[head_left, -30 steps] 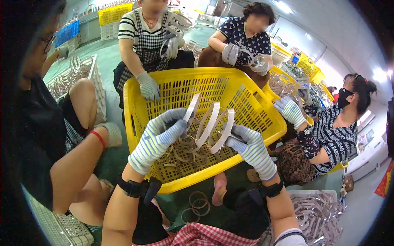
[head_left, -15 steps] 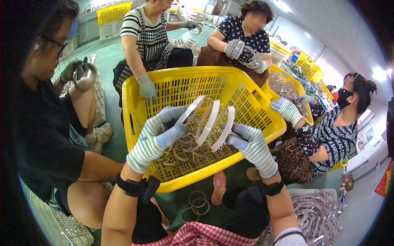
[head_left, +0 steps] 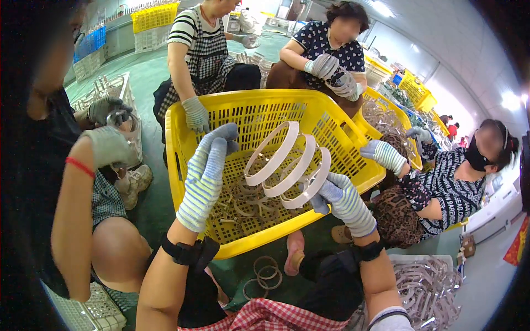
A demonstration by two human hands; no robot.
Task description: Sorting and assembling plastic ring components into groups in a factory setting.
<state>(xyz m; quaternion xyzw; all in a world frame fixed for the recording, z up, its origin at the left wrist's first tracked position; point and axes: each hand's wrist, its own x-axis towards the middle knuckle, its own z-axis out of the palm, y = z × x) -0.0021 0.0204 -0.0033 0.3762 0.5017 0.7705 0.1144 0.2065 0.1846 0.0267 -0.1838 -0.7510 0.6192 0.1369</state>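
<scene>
Three pale, flat-banded rings (head_left: 295,177), seemingly joined in a row, hang tilted over a large yellow perforated basket (head_left: 265,243). My right hand (head_left: 346,203), in a striped grey-and-white glove, grips the nearest ring at its right edge. Left of the rings, my left hand (head_left: 204,179), gloved alike, is raised with its fingers stretched out and nothing in it. A small gap separates it from the rings. More rings and band pieces (head_left: 245,207) lie loosely on the basket floor, partly hidden behind the held ones.
Co-workers sit around the basket; one gloved hand (head_left: 196,115) rests on its far-left rim, another (head_left: 383,155) at its right. Loose rings (head_left: 269,271) lie on the green floor below. A container heaped with pale bands (head_left: 425,292) stands at lower right.
My left hand has let go of the rings and lifted up and away, its fingers straightening. The rings have swung rightward in my right hand. The person at left has raised an arm.
</scene>
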